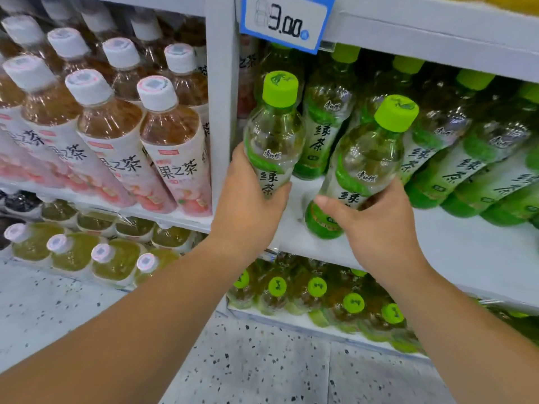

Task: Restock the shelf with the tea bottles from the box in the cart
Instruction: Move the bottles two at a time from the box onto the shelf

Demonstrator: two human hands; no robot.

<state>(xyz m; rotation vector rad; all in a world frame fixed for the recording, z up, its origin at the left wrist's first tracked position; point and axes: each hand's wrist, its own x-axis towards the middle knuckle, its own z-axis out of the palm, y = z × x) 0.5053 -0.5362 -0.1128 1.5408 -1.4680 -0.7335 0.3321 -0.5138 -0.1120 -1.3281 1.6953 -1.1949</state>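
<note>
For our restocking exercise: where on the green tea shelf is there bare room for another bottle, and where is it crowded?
Bare: the shelf front, right of the right hand, before the green tea rows; a small gap between left bottle and right bottle. Crowded: those rows behind.

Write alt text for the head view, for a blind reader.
The left hand grips one green tea bottle and the right hand grips a second bottle at a white shelf of matching bottles under a price tag.
</note>
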